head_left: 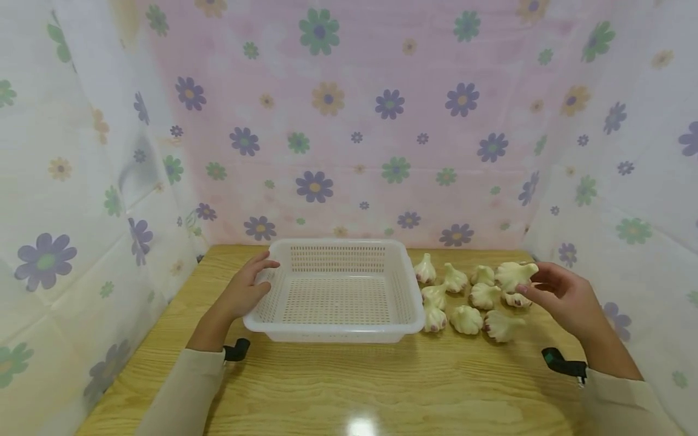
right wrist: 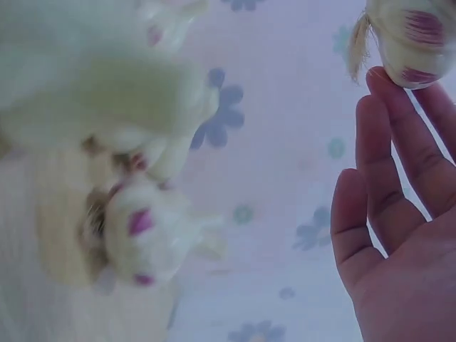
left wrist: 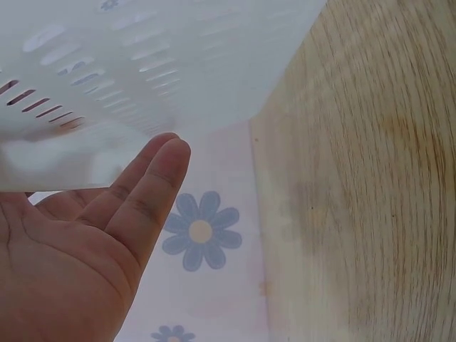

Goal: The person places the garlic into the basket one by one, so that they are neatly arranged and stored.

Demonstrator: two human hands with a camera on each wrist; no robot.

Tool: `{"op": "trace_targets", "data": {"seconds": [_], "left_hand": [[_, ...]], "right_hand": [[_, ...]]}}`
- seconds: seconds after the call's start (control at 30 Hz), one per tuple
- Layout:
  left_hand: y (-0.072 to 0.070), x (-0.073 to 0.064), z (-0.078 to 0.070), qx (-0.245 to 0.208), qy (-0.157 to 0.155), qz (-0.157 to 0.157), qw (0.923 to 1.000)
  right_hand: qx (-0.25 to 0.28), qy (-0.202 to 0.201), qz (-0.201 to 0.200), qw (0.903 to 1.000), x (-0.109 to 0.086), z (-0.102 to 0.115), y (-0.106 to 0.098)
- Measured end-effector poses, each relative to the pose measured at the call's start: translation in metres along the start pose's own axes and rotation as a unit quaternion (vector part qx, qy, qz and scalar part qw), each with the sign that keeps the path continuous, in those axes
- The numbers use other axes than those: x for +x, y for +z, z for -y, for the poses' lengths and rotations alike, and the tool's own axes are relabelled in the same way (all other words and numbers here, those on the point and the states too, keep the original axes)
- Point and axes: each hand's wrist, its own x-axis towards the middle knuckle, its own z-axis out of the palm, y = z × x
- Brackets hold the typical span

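At the left side of a white plastic basket, my left hand holds the rim, its thumb and a finger over the edge. In the left wrist view, other fingers lie along the outside of the slotted wall. My right hand pinches a garlic bulb between thumb and fingertips, raised over the other bulbs. The right wrist view shows this bulb, with purple patches and dry roots, at the fingertips. Several more garlic bulbs lie on the table right of the basket.
The wooden table runs back to a flowered pink curtain. Pale flowered cloth hangs at both sides. Some bulbs lie close against the basket's right side.
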Motion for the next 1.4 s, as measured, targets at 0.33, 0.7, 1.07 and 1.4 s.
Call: {"op": "trace_targets", "data": {"seconds": [0.33,0.7,1.07,1.4], "left_hand": [[0.0,-0.002,0.002,0.001,-0.005,0.002,1.0],[-0.002,-0.003,0.001,0.006,-0.004,0.002,1.0],[-0.001,-0.001,0.0,-0.009,-0.001,0.003,1.0],[0.001,-0.001,0.003,-0.003,-0.006,0.0,1.0]], "right_hand": [[0.01,-0.047,0.04,0.998,0.04,0.057,0.037],[0.057,-0.06,0.107,0.9908,0.073,0.089,0.086],[0.121,-0.039,0.151,0.9803,0.103,0.118,0.118],[0.129,-0.046,0.174,0.9753,0.119,0.135,0.146]]}}
